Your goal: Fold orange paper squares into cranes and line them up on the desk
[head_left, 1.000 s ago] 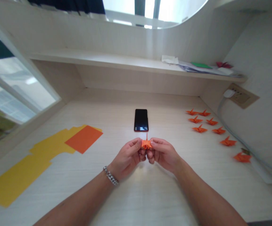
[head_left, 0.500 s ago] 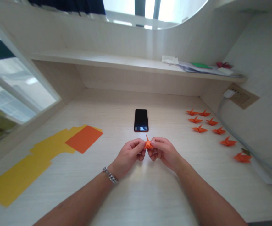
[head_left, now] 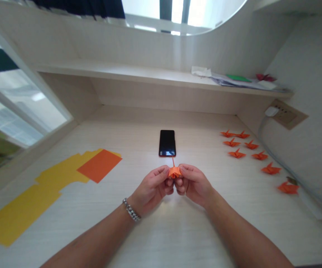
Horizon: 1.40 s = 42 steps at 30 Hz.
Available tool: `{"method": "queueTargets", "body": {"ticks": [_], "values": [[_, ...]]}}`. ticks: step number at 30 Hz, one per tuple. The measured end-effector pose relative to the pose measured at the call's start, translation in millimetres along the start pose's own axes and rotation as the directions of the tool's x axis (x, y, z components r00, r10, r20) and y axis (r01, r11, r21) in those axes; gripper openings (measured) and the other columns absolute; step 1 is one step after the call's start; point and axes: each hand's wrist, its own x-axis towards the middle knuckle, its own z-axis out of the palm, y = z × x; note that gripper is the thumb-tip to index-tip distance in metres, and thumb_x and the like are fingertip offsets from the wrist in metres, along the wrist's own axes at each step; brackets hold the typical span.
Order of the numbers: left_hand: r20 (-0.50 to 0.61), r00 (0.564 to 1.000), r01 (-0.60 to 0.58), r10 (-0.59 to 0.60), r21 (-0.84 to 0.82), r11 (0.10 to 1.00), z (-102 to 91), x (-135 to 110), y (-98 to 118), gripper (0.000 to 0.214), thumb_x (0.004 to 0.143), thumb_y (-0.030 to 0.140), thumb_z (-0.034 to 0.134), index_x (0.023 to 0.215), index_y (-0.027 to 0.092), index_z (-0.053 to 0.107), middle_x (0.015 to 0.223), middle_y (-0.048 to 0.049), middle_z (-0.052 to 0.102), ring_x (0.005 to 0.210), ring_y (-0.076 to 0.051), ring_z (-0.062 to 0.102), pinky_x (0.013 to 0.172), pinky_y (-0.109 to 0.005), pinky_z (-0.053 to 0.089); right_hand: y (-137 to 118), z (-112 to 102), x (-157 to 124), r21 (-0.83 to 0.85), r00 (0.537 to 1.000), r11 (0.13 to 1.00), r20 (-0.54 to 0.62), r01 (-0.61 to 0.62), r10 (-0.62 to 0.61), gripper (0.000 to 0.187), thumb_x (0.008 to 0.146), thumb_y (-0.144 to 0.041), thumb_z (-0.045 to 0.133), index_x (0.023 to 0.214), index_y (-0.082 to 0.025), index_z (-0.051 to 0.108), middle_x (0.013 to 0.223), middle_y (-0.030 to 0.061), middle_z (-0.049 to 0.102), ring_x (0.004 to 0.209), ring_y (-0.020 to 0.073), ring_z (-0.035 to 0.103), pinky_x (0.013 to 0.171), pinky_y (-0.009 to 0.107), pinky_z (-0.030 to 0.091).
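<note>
Between my two hands is a small orange origami crane (head_left: 174,172), one thin point of it sticking up away from me. My left hand (head_left: 154,183), with a chain bracelet at the wrist, pinches its left side between thumb and fingers. On the opposite side my right hand (head_left: 193,182) pinches the paper the same way. Both hands are close together above the desk, just on the near side of a black phone (head_left: 167,143). Parts of the crane are hidden behind my thumbs and fingers.
Several finished orange cranes (head_left: 236,153) stand at the right, near a grey cable (head_left: 275,147) plugged into a wall socket (head_left: 289,114). Yellow paper sheets (head_left: 24,208) and an orange sheet (head_left: 99,166) lie at left. A shelf (head_left: 138,73) with papers crosses the back.
The crane in my hands has been tipped and its body spread wider, showing more of its middle. My hands have shifted only slightly and still grip both sides.
</note>
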Motion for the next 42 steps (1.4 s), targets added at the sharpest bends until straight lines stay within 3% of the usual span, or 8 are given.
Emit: {"method": "queueTargets", "body": {"ticks": [11, 17, 21, 26, 35, 42], "values": [[0.012, 0.999, -0.029, 0.030, -0.102, 0.994, -2.3, -0.8, -1.8, 0.022, 0.086, 0.034, 0.058, 0.074, 0.015, 0.053, 0.062, 0.0009, 0.051, 0.056, -0.010, 0.049, 0.057, -0.024, 0.040, -0.2, -5.4, -0.5, -0.021, 0.999, 0.999, 0.018, 0.036, -0.036, 0.031, 0.078, -0.039, 0.067, 0.062, -0.016, 0.052, 0.050, -0.0013, 0.056, 0.041, 0.0089, 0.049, 0.040, 0.019, 0.037], [0.010, 0.999, -0.036, 0.037, -0.090, 0.995, -1.8, 0.2, -0.7, 0.021, 0.086, 0.033, 0.058, 0.076, 0.015, 0.054, 0.061, 0.0009, 0.051, 0.056, -0.009, 0.048, 0.056, -0.023, 0.040, 4.1, -8.6, 2.6, -0.054, 0.997, 0.995, 0.014, 0.080, -0.080, 0.045, 0.082, -0.052, 0.058, 0.054, -0.017, 0.048, 0.043, -0.0026, 0.049, 0.035, 0.0087, 0.042, 0.037, 0.021, 0.031], [-0.035, 0.999, -0.039, 0.040, 0.015, 0.999, -1.3, 2.3, 0.7, 0.024, 0.084, 0.035, 0.061, 0.074, 0.015, 0.053, 0.061, 0.0013, 0.051, 0.053, -0.008, 0.045, 0.054, -0.022, 0.037, 3.0, -7.4, 4.9, -0.103, 0.991, 0.990, -0.081, 0.100, -0.108, 0.047, 0.081, -0.052, 0.059, 0.052, -0.017, 0.046, 0.044, -0.0019, 0.051, 0.036, 0.0083, 0.043, 0.037, 0.021, 0.031], [-0.091, 0.994, -0.043, 0.064, 0.221, 0.974, -1.7, 5.0, 2.1, 0.027, 0.082, 0.036, 0.062, 0.069, 0.013, 0.054, 0.059, 0.0009, 0.051, 0.052, -0.007, 0.043, 0.050, -0.020, 0.033, -1.5, -5.4, 5.0, -0.164, 0.978, 0.983, -0.175, 0.083, -0.112, 0.026, 0.075, -0.037, 0.070, 0.068, -0.016, 0.057, 0.053, -0.0014, 0.058, 0.041, 0.0079, 0.048, 0.039, 0.018, 0.034], [0.005, 0.999, -0.035, 0.036, -0.124, 0.992, 0.4, 0.0, -0.5, 0.030, 0.082, 0.042, 0.061, 0.071, 0.016, 0.052, 0.060, 0.0012, 0.051, 0.057, -0.010, 0.050, 0.056, -0.023, 0.041, 1.4, -0.5, 3.7, 0.001, 0.985, 0.997, -0.151, 0.080, -0.079, 0.020, 0.076, -0.029, 0.068, 0.068, -0.015, 0.056, 0.052, -0.0012, 0.057, 0.040, 0.0070, 0.049, 0.041, 0.016, 0.036], [0.014, 0.999, -0.041, 0.044, -0.186, 0.982, -4.1, 0.2, -2.9, 0.035, 0.081, 0.047, 0.060, 0.069, 0.015, 0.053, 0.060, 0.0011, 0.052, 0.059, -0.011, 0.053, 0.062, -0.027, 0.046, 3.4, 0.0, 4.5, 0.008, 0.986, 0.997, -0.146, 0.080, -0.078, 0.021, 0.077, -0.031, 0.067, 0.068, -0.015, 0.056, 0.052, -0.0012, 0.057, 0.039, 0.0070, 0.048, 0.040, 0.017, 0.035]]}}
